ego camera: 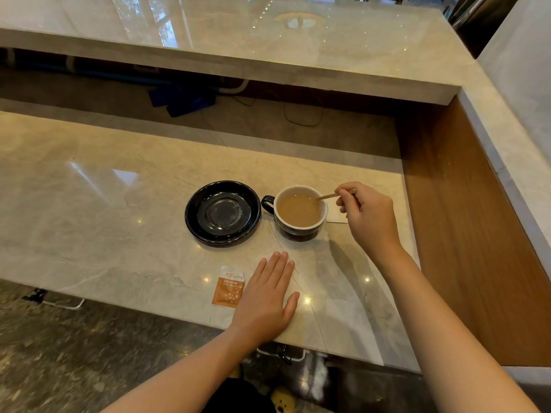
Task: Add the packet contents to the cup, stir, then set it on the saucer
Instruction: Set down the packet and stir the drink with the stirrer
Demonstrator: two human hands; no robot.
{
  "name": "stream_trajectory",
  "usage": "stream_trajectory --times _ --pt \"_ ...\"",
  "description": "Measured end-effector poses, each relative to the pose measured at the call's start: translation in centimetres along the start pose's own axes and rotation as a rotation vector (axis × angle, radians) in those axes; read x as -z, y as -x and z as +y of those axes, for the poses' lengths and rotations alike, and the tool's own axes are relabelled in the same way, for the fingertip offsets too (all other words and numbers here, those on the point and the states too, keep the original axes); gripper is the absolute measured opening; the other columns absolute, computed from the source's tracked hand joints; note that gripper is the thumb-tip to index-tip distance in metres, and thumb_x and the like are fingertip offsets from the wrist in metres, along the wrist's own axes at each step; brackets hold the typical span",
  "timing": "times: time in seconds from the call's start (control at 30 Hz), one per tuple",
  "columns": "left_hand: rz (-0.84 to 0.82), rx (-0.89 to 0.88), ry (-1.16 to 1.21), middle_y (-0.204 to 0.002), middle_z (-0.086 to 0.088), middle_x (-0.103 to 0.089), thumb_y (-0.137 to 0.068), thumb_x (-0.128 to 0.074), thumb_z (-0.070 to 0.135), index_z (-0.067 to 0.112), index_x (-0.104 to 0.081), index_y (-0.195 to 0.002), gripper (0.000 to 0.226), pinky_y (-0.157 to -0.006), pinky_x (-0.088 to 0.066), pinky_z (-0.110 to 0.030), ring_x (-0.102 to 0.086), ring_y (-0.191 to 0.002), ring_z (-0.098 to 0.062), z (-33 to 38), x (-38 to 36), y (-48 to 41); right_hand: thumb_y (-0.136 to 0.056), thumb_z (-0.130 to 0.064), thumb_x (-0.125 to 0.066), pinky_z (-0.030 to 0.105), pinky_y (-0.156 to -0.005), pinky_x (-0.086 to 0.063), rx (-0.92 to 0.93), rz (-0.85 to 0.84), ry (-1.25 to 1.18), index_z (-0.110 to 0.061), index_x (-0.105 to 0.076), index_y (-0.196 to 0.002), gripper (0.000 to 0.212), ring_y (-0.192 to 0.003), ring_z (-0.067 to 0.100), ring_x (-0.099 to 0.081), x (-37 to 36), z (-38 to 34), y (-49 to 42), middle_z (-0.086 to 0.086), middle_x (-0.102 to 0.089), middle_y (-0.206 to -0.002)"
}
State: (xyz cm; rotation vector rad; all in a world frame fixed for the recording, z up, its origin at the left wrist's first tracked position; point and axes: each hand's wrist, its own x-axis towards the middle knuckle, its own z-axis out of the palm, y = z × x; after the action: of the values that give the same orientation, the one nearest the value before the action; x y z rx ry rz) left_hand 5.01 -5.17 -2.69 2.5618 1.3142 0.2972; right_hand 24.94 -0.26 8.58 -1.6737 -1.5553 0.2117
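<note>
Stirring the black, white-lined ceramic cup point(299, 213), right hand point(368, 217) pinched a thin wooden stirrer point(328, 196).
Left hand point(267, 299) lay flat, fingers spread, nearer than the cup; brisk stirring risked slopping coffee.

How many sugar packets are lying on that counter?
1: the orange packet lies near the counter's front edge, beside the flat left hand. None other shows.

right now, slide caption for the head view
Right hand stirs the cup with a stick beside the empty saucer.
</note>
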Motion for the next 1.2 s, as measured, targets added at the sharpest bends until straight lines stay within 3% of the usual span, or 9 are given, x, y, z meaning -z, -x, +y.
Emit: stream_trajectory --times 0.1,0.33,0.5,0.77,0.97,1.03,1.13,1.2 --pt "-0.005 0.001 0.000 -0.152 0.000 0.000 -0.092 -0.024 0.045 0.017 -0.011 -0.144 0.061 -0.110 0.017 -0.024 0.012 -0.139 -0.011 0.0 0.0 0.0 -0.089 -0.006 -0.053 0.034 -0.069 -0.055 0.087 0.011 0.031 -0.002 -0.065 -0.099 0.016 -0.074 0.023 -0.064 0.0 -0.2 0.4 0.014 -0.070 -0.087" --pt "-0.020 0.002 0.003 -0.151 0.003 0.009 -0.092 -0.020 0.046 0.019 -0.005 -0.145 0.062 -0.109 0.022 -0.022 0.018 -0.137 -0.007 0.0 0.0 0.0 -0.090 -0.005 -0.052 0.033 -0.067 -0.056 0.076 0.001 0.001 -0.003 -0.066 -0.098 0.016 -0.070 0.019 -0.063 -0.1 -0.1 0.5 0.013 -0.070 -0.086" --pt "-0.014 -0.002 0.007 -0.151 0.003 0.009 -0.092 -0.020 0.046 0.019 -0.005 -0.145 0.061 -0.108 0.023 -0.022 0.018 -0.137 -0.006 0.0 0.0 0.0 -0.091 -0.007 -0.052 0.017 -0.064 -0.049 0.012 0.034 -0.027 -0.005 -0.065 -0.099 0.016 -0.068 0.009 -0.058 0.4 0.3 0.8 0.009 -0.068 -0.083" --pt "0.007 0.003 0.016 -0.154 -0.003 -0.008 -0.091 -0.025 0.044 0.015 -0.016 -0.144 0.061 -0.112 0.009 -0.028 0.004 -0.140 -0.012 -0.1 -0.3 0.0 -0.093 -0.020 -0.049 0.010 -0.062 -0.052 -0.314 0.244 -0.293 -0.010 -0.065 -0.102 0.021 -0.074 0.010 -0.061 2.1 1.8 1.6 0.005 -0.066 -0.086" --pt "0.020 0.002 0.005 -0.153 -0.005 -0.016 -0.091 -0.028 0.044 0.013 -0.021 -0.143 0.060 -0.112 0.005 -0.030 -0.003 -0.140 -0.014 -0.1 -0.3 0.0 -0.093 -0.018 -0.049 0.008 -0.058 -0.050 -0.434 0.262 -0.251 -0.007 -0.065 -0.103 0.021 -0.074 0.014 -0.061 1.0 4.2 2.9 0.010 -0.068 -0.091" --pt "0.012 0.000 0.004 -0.153 -0.005 -0.016 -0.091 -0.028 0.044 0.013 -0.021 -0.143 0.060 -0.112 0.005 -0.029 -0.003 -0.141 -0.013 -0.1 -0.3 0.0 -0.092 -0.015 -0.049 0.011 -0.061 -0.050 -0.441 0.274 -0.217 -0.008 -0.064 -0.105 0.021 -0.079 0.017 -0.062 0.1 4.4 3.7 0.006 -0.066 -0.091" --pt "0.007 -0.001 0.009 -0.153 -0.003 -0.013 -0.091 -0.027 0.045 0.014 -0.019 -0.143 0.061 -0.113 0.006 -0.029 0.000 -0.141 -0.012 -0.2 -0.5 0.0 -0.092 -0.012 -0.050 0.007 -0.066 -0.047 -0.479 0.295 -0.255 -0.011 -0.063 -0.110 0.022 -0.083 0.003 -0.058 -1.7 4.2 5.2 -0.003 -0.062 -0.093" --pt "0.003 0.004 0.007 -0.153 -0.004 -0.015 -0.091 -0.027 0.044 0.014 -0.019 -0.143 0.061 -0.113 0.005 -0.029 -0.001 -0.141 -0.012 -0.2 -0.4 -0.1 -0.092 -0.014 -0.051 0.012 -0.077 -0.047 -0.491 0.287 -0.242 -0.011 -0.063 -0.113 0.024 -0.087 0.003 -0.058 -2.9 4.3 6.1 -0.002 -0.064 -0.100"
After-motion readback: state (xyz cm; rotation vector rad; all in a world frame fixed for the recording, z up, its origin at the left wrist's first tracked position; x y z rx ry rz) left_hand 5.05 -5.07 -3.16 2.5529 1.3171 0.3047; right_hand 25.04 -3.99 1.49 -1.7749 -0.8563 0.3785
